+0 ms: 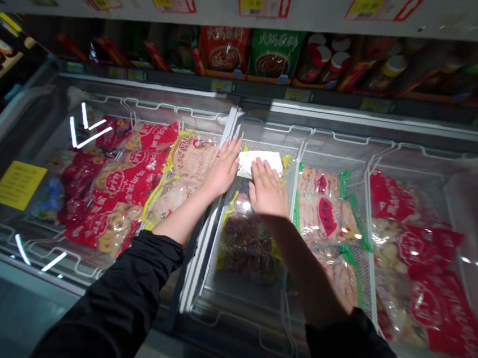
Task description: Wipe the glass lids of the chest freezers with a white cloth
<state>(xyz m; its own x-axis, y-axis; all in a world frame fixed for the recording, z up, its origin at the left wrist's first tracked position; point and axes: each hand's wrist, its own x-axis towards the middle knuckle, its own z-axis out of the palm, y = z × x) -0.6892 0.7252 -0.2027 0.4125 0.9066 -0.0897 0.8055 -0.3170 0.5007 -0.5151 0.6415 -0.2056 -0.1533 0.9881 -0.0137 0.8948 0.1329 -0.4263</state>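
Observation:
My left hand lies flat near the metal edge strip between the two glass lids, fingers stretched out and holding nothing. Beside it, my right hand rests palm down with its fingers extended over the lower edge of a white cloth or tissue, which lies on the right-hand glass lid. Whether the white piece is paper or fabric I cannot tell. Beneath the glass, under my right forearm, are dark-coloured frozen packs with yellow edges.
Red bags of frozen food fill the left freezer; more red bags lie at the far right. Wire dividers separate green-edged packs. A yellow notice sits on the left lid. Above, a shelf edge with price tags overhangs boxed goods.

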